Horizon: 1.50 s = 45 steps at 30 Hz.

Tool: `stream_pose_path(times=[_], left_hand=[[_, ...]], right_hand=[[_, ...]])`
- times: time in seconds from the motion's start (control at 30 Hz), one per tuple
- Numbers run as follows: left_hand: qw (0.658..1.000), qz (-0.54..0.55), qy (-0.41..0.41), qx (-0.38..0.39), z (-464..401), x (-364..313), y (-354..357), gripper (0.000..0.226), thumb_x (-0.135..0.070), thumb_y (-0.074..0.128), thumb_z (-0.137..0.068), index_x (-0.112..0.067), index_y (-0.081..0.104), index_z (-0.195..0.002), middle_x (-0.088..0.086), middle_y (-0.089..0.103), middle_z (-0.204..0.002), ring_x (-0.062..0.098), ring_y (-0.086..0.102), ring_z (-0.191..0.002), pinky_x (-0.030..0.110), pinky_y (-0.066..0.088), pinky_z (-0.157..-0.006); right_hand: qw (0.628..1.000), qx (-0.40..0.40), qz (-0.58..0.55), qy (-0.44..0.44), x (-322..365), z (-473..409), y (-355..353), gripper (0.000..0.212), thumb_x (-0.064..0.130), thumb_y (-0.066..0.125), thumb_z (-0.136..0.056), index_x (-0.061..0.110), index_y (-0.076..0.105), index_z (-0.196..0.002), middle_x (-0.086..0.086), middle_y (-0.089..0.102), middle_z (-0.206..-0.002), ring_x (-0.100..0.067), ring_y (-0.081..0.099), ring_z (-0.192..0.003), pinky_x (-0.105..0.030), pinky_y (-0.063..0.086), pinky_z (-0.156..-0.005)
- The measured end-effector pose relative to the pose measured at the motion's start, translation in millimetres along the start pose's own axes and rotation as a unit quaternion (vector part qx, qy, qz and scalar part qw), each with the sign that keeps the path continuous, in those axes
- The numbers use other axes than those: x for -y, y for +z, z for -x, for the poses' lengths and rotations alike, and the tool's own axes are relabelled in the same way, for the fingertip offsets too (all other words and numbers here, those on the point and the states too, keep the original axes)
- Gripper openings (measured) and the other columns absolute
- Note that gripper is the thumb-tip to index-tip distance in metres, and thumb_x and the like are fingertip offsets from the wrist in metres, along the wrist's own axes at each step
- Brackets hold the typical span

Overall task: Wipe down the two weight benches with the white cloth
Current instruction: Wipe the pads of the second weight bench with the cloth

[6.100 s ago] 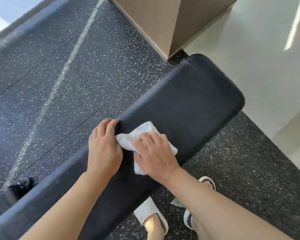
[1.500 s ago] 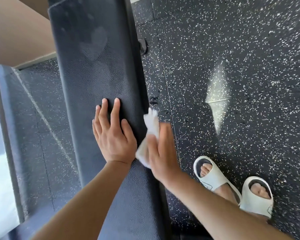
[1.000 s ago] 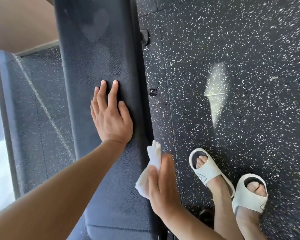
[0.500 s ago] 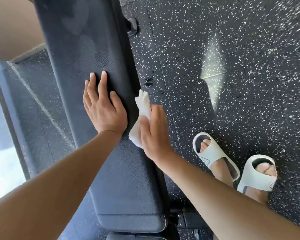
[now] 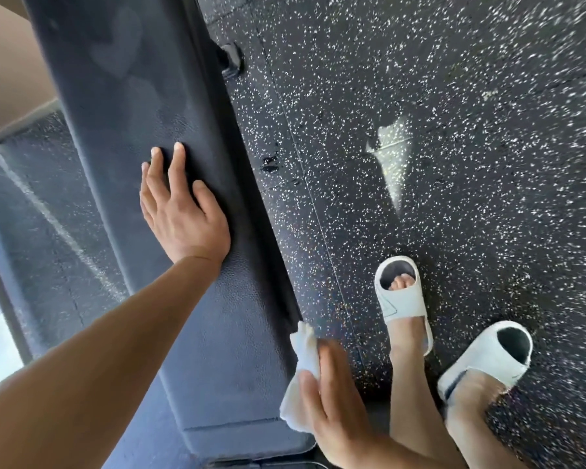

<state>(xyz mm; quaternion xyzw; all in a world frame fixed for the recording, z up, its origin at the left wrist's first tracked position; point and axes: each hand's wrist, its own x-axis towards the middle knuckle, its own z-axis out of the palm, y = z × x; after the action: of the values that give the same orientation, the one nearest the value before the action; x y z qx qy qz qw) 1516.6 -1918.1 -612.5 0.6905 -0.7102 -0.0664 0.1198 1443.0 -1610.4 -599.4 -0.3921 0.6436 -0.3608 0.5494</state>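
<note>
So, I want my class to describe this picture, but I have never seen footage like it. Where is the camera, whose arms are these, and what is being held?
There is no machine here. The camera sits on a person's head and looks down, so the arms reaching in from the bottom are that person's own.

The long dark padded thing running from top to bottom is a weight bench. The left hand lies flat and open on its top, holding nothing. The right hand presses a white cloth against the bench's right side edge, near its close end.

Below is a black floor with white flecks. The person's feet, in white sandals, stand on it beside the bench. A beige wall shows at upper left.
</note>
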Motion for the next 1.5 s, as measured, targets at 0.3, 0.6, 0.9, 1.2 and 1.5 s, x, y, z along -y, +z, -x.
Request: stream_pose_path(times=[0.3,0.6,0.9,1.2,1.5], left_hand=[[1.000,-0.004,-0.003,-0.021,2,-2,0,0.057,-0.028,0.039,-0.101,-0.033,0.047,-0.157,-0.005,0.037,-0.168,0.022,0.032,-0.156,0.041,0.020,-0.128],[1.000,-0.007,-0.004,-0.013,4,-7,-4,0.058,-0.026,0.041,-0.101,-0.031,0.047,-0.158,-0.001,0.037,-0.168,0.026,0.031,-0.157,0.041,0.020,-0.128],[1.000,-0.001,0.001,-0.017,1,-1,1,0.057,-0.029,0.039,-0.101,-0.033,0.046,-0.158,-0.002,0.037,-0.169,0.027,0.029,-0.157,0.045,0.020,-0.129],[1.000,0.002,-0.004,-0.008,-1,7,7,0.057,-0.028,0.042,-0.101,-0.032,0.045,-0.157,0.000,0.035,-0.169,0.026,0.027,-0.158,0.047,0.020,-0.129],[0.999,0.007,-0.003,0.033,-2,7,3,0.057,-0.030,0.042,-0.100,-0.025,0.043,-0.158,0.005,0.031,-0.171,0.031,0.022,-0.160,0.055,0.019,-0.129]], right_hand=[[0.989,-0.140,-0.035,-0.020,22,-113,3,0.013,0.021,0.043,-0.104,0.016,0.045,-0.116,0.005,0.042,-0.107,-0.019,0.044,-0.098,-0.037,0.041,-0.090],[0.996,-0.083,-0.034,-0.012,-10,-24,13,0.017,0.029,0.038,-0.109,0.026,0.042,-0.125,0.009,0.041,-0.114,-0.018,0.048,-0.105,-0.037,0.044,-0.093],[0.990,-0.124,0.044,-0.043,21,-89,3,0.019,0.022,0.040,-0.103,0.023,0.045,-0.121,0.012,0.041,-0.115,-0.016,0.046,-0.102,-0.035,0.042,-0.092],[0.962,-0.159,0.181,-0.129,101,-257,-25,0.031,0.025,0.047,-0.102,0.013,0.060,-0.128,-0.008,0.052,-0.127,-0.029,0.050,-0.106,-0.046,0.045,-0.092],[0.863,-0.090,0.416,-0.274,160,-369,-44,0.024,0.028,0.055,-0.099,0.017,0.069,-0.116,-0.005,0.061,-0.125,-0.033,0.053,-0.105,-0.048,0.045,-0.081]])
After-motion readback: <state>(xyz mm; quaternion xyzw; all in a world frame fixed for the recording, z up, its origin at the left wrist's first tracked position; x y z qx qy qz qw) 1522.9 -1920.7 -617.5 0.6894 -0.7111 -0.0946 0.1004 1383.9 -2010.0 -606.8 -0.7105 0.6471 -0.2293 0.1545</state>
